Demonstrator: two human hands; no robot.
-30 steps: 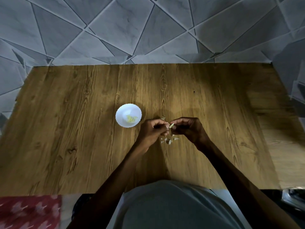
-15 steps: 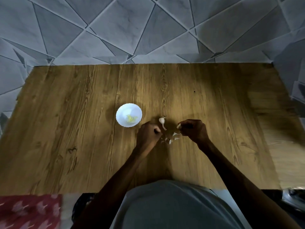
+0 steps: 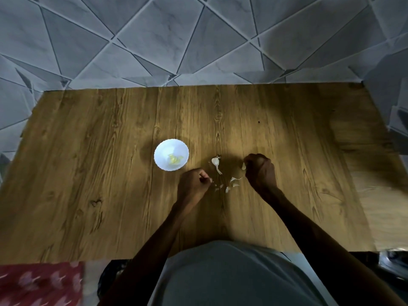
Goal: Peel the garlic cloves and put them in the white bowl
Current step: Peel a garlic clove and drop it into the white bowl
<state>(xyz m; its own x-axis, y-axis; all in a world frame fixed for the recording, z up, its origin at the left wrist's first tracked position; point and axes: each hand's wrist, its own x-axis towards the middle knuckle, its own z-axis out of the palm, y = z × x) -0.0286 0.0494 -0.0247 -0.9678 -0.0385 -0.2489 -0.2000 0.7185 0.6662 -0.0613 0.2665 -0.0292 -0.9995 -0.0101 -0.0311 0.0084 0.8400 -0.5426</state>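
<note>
The right hand [image 3: 261, 172] pinches a garlic clove [image 3: 243, 166] in curled fingers, to the right of the garlic head [image 3: 215, 161] and loose skins [image 3: 232, 184] on the table [image 3: 88, 173]. The left hand [image 3: 194, 184] has its fingers curled beside the skins; whether they hold anything cannot be told. The white bowl [image 3: 164, 149], just beyond it to the left, holds peeled cloves [image 3: 175, 159].

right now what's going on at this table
A person is peeling garlic at a wooden table. The right hand pinches a clove; the left hand is curled, and whether it holds anything is unclear. Loose skins and a garlic piece lie between them. The white bowl holds a few peeled cloves.
</note>
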